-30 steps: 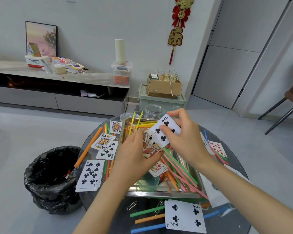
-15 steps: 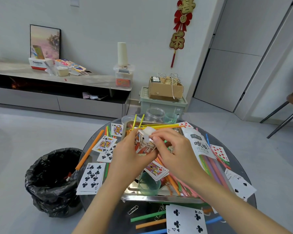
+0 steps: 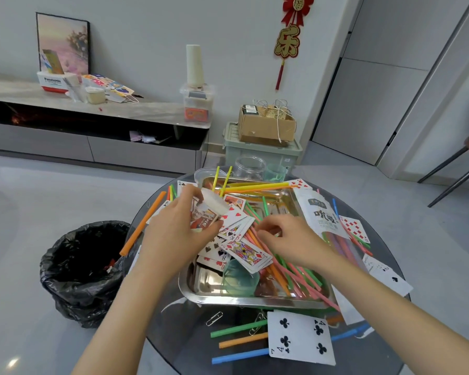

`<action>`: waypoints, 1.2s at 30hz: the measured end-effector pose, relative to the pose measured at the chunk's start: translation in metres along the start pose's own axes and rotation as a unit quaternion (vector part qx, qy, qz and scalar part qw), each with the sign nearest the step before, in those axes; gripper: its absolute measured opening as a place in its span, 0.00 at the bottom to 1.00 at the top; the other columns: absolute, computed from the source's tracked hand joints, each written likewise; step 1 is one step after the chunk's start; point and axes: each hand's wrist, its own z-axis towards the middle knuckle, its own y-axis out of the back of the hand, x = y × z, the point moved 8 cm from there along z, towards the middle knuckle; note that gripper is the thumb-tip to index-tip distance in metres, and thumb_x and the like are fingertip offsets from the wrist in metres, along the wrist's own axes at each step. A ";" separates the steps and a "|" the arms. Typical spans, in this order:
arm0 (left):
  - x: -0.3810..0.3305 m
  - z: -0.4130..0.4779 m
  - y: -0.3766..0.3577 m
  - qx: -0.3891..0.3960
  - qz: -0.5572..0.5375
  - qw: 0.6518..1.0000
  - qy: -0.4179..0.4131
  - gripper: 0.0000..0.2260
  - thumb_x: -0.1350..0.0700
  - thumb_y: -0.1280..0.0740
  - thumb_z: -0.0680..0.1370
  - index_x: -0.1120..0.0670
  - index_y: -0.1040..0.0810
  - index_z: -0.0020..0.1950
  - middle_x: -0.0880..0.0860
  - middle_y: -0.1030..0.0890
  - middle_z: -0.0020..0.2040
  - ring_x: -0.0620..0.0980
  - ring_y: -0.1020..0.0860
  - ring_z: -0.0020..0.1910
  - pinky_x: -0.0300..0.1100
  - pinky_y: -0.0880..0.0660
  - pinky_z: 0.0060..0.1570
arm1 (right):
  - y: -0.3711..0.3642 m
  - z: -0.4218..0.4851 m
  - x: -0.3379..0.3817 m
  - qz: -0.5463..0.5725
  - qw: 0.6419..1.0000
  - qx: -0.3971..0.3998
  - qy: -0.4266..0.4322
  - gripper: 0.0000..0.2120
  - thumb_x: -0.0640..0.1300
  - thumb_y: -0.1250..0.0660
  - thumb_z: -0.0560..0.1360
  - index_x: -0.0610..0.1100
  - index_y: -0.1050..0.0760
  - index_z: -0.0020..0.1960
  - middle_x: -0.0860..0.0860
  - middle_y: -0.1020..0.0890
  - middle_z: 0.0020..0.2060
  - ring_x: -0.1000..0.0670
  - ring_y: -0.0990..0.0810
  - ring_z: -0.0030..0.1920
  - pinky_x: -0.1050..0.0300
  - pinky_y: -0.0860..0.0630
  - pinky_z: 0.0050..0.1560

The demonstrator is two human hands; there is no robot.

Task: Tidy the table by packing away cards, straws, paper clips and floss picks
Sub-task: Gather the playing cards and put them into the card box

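My left hand (image 3: 173, 234) grips a small card box (image 3: 205, 215) with a red picture, with white card edges showing at its top. My right hand (image 3: 293, 240) hovers with curled fingers over the pile of playing cards (image 3: 244, 251) and coloured straws (image 3: 295, 274) in the metal tray (image 3: 255, 303); whether it pinches anything is unclear. A four of clubs (image 3: 299, 336) lies on the glass table (image 3: 173, 334) in front of the tray, beside two paper clips (image 3: 214, 318) and three loose straws (image 3: 238, 328). No floss picks are visible.
A straw packet (image 3: 320, 215) leans on the tray's right side. A green cup (image 3: 238, 277) sits in the tray. More cards (image 3: 390, 276) lie at the table's right edge. A clear jar (image 3: 249, 166) stands at the back. A black-bagged bin (image 3: 84, 266) stands left of the table.
My right hand left the card box, where it had tucked in the six of clubs, and dropped down-right over the tray pile. My left hand still holds the box.
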 end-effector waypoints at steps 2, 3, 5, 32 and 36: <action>0.003 0.002 0.000 0.005 0.007 1.000 -0.001 0.19 0.41 0.30 0.71 0.45 0.37 0.50 0.44 0.23 0.39 0.43 0.24 0.36 0.38 0.31 0.32 | -0.018 0.003 -0.007 -0.042 0.998 0.035 -0.017 0.12 0.50 0.34 0.76 0.45 0.21 0.55 0.52 0.19 0.49 0.54 0.23 0.48 0.58 0.25 0.50; 0.005 0.002 -0.001 0.006 0.010 1.000 -0.003 0.19 0.41 0.30 0.70 0.46 0.36 0.50 0.45 0.23 0.39 0.44 0.24 0.36 0.39 0.30 0.32 | -0.024 0.004 -0.008 -0.057 0.997 0.042 -0.026 0.14 0.54 0.33 0.75 0.45 0.22 0.55 0.52 0.20 0.48 0.53 0.23 0.47 0.57 0.25 0.48; 0.006 0.001 -0.001 0.005 0.016 1.000 -0.009 0.18 0.42 0.30 0.70 0.47 0.35 0.48 0.46 0.23 0.39 0.45 0.24 0.35 0.40 0.28 0.32 | -0.033 0.005 -0.007 -0.090 0.994 0.057 -0.038 0.19 0.59 0.31 0.72 0.45 0.23 0.53 0.55 0.23 0.43 0.52 0.24 0.45 0.58 0.29 0.41; -0.012 -0.014 -0.009 0.046 -0.033 0.997 -0.060 0.30 0.45 0.24 0.67 0.48 0.33 0.65 0.46 0.23 0.54 0.45 0.25 0.52 0.42 0.25 0.51 | 0.051 -0.025 0.012 0.189 0.979 -0.059 -0.041 0.32 0.49 0.21 0.62 0.47 0.26 0.64 0.55 0.21 0.55 0.53 0.22 0.56 0.50 0.25 0.61; -0.019 -0.019 -0.008 0.031 -0.036 0.995 -0.082 0.33 0.44 0.25 0.67 0.48 0.33 0.69 0.45 0.23 0.58 0.47 0.26 0.55 0.43 0.26 0.54 | 0.056 -0.037 0.036 0.092 0.991 -0.089 0.025 0.30 0.50 0.23 0.65 0.52 0.28 0.65 0.60 0.25 0.56 0.60 0.25 0.55 0.68 0.29 0.56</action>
